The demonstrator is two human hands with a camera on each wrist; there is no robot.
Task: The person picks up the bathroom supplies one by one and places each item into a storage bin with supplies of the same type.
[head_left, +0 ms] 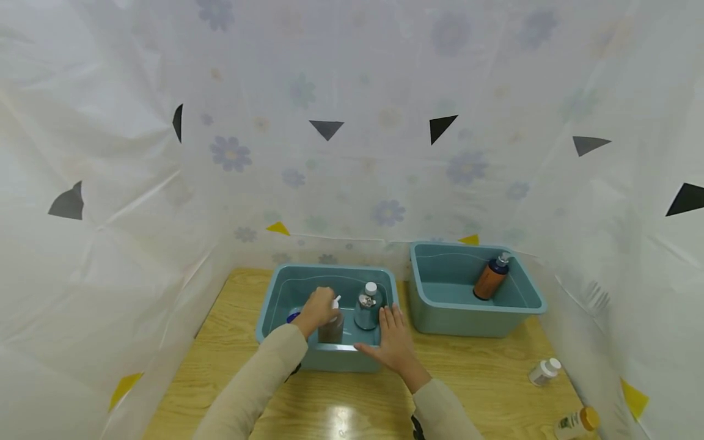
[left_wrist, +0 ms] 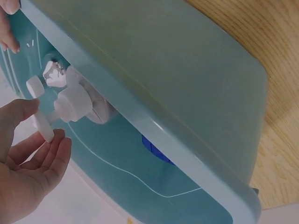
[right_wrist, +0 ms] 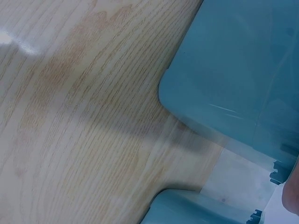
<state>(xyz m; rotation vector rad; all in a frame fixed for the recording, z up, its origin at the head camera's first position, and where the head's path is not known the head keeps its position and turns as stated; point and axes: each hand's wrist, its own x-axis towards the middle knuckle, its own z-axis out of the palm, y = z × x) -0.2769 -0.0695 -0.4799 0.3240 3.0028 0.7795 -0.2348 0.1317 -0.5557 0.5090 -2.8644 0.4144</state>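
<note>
With the fingers of the left hand (head_left: 319, 308) bent and opposing the thumb, pinches the white pump head (left_wrist: 43, 126) of a translucent pump bottle (head_left: 331, 332), held directly below those fingers inside a teal tub (head_left: 341, 359). Cannot tell of any contact between that bottle and the tub floor. Lays the fingers of the right hand (head_left: 395, 343), straight and spread, along the right-hand rim of the same tub, thumb pointing left by the front rim. Between the left and right fingers, has a clear bottle (head_left: 367, 310) with a white cap and a shiny silvery patch, inside the tub. Just left of the left fingers, has a blue item (left_wrist: 153, 150), mostly hidden by the hand in the head view and by the tub rim in the left wrist view. Right of the right fingers, has a second teal tub (head_left: 462, 321) on the bench (head_left: 467, 379), with an orange-and-dark-blue pump bottle (head_left: 491, 280) slanting at the right end. Farther right of those fingers and nearer the body, has a small white-capped bottle (head_left: 541, 374) and a yellow-capped bottle (head_left: 572, 425). Beyond all the fingers, has pale flowered sheeting (head_left: 385, 73).
</note>
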